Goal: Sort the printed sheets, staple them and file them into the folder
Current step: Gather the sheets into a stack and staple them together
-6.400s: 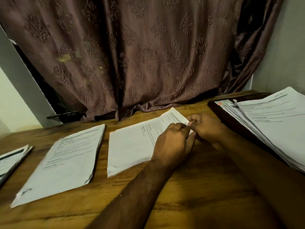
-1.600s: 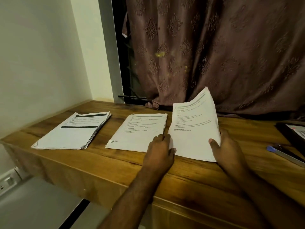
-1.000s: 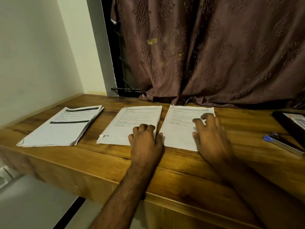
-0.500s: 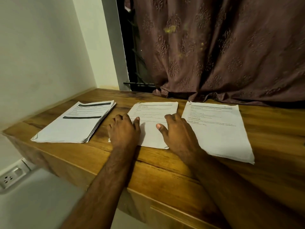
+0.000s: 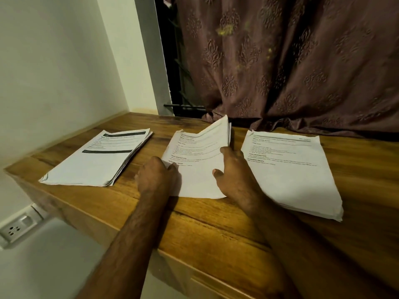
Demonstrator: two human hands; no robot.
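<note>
Head view showed the right hand (image 5: 234, 173) pinching the middle stack (image 5: 197, 160) by its right edge, far corner lifted off the desk (image 5: 207, 229), while the left hand (image 5: 157, 176) gripped its near-left corner; loose sheets could fan or slip toward the right stack (image 5: 291, 169).

three paper stacks (image 5: 98, 159), two hands (image 5: 156, 176), one wooden table (image 5: 216, 229), one curtain (image 5: 291, 61)

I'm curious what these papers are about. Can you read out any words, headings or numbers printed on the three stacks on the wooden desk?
Middle white stack, which both hands hold: heading seems "TASK DESCRIPTION"; the rest is blurred.
Right white stack: "TASK DESCRIPTION", apparently; other lines are too small.
Left white stack with black bars: text is unreadable.
White wall socket: no text visible.
</note>
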